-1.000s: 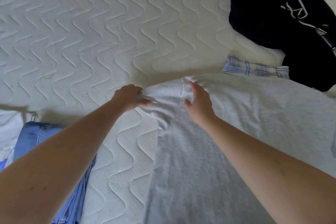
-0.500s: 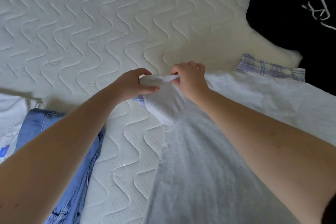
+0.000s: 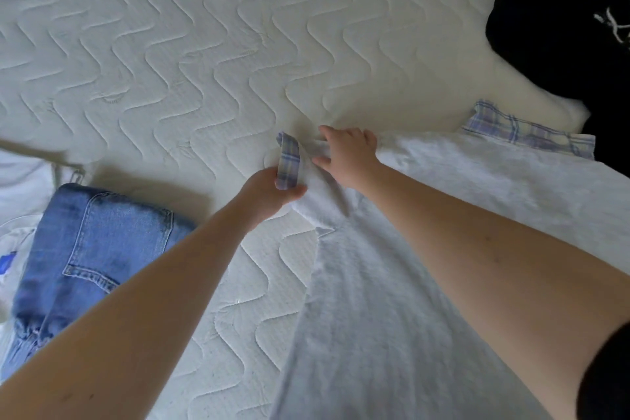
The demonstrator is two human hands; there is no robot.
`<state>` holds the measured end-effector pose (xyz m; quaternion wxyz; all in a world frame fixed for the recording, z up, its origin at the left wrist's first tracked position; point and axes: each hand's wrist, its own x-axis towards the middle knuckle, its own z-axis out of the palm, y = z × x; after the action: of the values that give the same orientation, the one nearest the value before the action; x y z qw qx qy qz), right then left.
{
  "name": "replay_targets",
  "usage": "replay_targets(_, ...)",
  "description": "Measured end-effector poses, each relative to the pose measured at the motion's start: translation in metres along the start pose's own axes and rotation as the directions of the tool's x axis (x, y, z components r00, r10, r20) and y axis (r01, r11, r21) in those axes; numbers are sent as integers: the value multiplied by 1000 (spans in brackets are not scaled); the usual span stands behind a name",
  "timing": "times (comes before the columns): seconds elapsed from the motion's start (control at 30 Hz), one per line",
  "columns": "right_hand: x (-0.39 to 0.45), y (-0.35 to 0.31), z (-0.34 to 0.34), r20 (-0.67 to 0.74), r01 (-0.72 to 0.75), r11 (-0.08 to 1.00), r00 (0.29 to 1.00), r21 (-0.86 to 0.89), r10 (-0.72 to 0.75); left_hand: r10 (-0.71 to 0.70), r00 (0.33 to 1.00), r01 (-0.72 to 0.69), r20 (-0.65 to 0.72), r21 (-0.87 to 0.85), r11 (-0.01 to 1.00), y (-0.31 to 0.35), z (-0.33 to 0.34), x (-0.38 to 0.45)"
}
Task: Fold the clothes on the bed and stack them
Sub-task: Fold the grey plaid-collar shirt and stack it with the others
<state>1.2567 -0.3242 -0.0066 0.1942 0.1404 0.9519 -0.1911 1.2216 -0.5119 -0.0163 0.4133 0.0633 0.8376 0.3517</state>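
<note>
Beside open quilted mattress point(image 3: 191, 54), left hand point(image 3: 269, 191) pinches plaid edge point(image 3: 288, 160).

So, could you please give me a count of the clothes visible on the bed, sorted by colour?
Grey: 1, the shirt spread out under both hands.
Plaid blue and white: 1, the garment poking out from beneath the shirt.
Blue: 1, the folded jeans.
Black: 1, the hoodie.
White: 1, the garment at the left edge.
Total: 5
</note>
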Motion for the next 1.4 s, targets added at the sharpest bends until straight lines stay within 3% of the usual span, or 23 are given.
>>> replay_targets(0.1, 5, -7, 2, -6, -19, 997, 1000, -81, 19, 11, 1000, -10, 6, -142, 990, 2, 5, -11)
replay_targets(0.27, 9, -14, 3, -267, -60, 971, 956, 230, 122, 23, 954, -51, -299, -87, 995, -17, 8, -37)
replay_targets(0.37, 5, -10, 10, -273, -62, 963, 952, 263, 137, -70, 907, 32, -415, -99, 995, -30, 14, -48)
replay_targets(0.43, 1, -7, 16, -283, -36, 964, 952, 264, 113, -99, 919, 54, -381, -129, 990, -35, 18, -53)
replay_targets(0.53, -13, -3, 20, -428, 5, 979, 900, 204, 85, -138, 968, 89, -208, -229, 969, -37, 23, -58)
replay_targets(0.63, -41, 0, 24, -531, 49, 965, 842, 257, 99, -76, 994, 62, -80, -162, 985, -37, 25, -61)
replay_targets(0.7, -64, 0, 29, -486, 102, 913, 867, 395, 113, -46, 997, 39, -57, -126, 991, -38, 25, -62)
replay_targets(0.8, -102, 0, 46, -414, 70, 889, 900, 452, 139, -50, 998, 41, -38, -214, 976, -38, 27, -68)
replay_targets(0.9, -131, 3, 69, -260, -71, 829, 932, 554, 253, -55, 995, 30, -78, -283, 959, -35, 32, -73)
replay_targets(0.97, -141, 3, 81, -113, -198, 725, 927, 660, 356, -61, 988, 13, -144, -316, 949, -32, 35, -73)
replay_targets(1.03, -146, -2, 87, 32, -298, 539, 894, 788, 447, -113, 970, 13, -213, -422, 907, -31, 40, -73)
replay_targets(1.13, -148, -10, 90, 253, -355, 121, 829, 927, 498, -277, 926, 69, -255, -608, 791, -28, 51, -75)
replay_targets(1.2, -146, -12, 88, 317, -348, -36, 803, 937, 505, -361, 893, 97, -267, -671, 735, -30, 58, -80)
replay_targets(1.27, -143, -14, 87, 309, -339, -41, 794, 940, 524, -348, 881, 105, -322, -583, 806, -37, 64, -87)
replay_targets(1.4, -133, -24, 85, 220, -396, 216, 800, 892, 558, -160, 910, 96, -381, -181, 979, -49, 72, -100)
